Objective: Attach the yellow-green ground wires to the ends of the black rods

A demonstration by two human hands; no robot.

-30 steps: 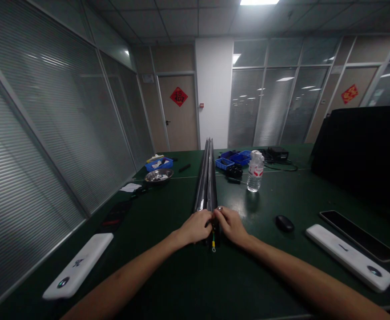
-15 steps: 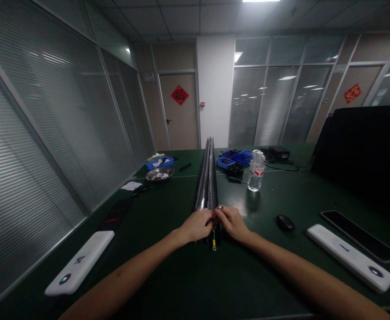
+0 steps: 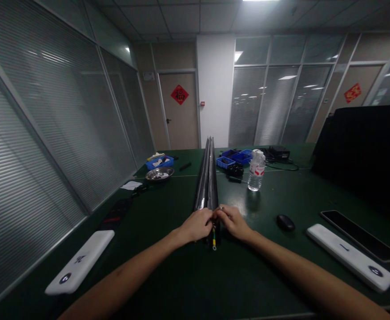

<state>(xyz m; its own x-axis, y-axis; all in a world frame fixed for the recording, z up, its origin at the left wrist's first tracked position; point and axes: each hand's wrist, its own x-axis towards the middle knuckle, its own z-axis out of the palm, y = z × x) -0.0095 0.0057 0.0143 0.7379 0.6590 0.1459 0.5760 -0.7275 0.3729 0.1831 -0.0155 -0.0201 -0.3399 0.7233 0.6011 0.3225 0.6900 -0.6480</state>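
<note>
A long dark metal profile (image 3: 203,189) with glossy sides lies lengthwise on the green table, its near end at my hands. My left hand (image 3: 199,224) is closed at that end, fingers curled inward. Against it, fingertips nearly meeting, my right hand (image 3: 232,221) is closed in a pinch. Whatever the fingertips hold is too small and hidden to make out. From between the hands a short yellow-green wire (image 3: 214,234) hangs toward me, tipped with a ring terminal (image 3: 214,248).
On the right stand a water bottle (image 3: 255,173), a black mouse (image 3: 285,222), a phone (image 3: 361,235) and a white device (image 3: 350,258). Another white device (image 3: 80,263) lies left. Farther back are a metal dish (image 3: 159,174), blue bins (image 3: 226,162) and a screwdriver (image 3: 235,179).
My fingers have shifted slightly at the profile's near end. A dark bit that showed by my left fingertips is now mostly hidden. The profile and wire stay in place.
</note>
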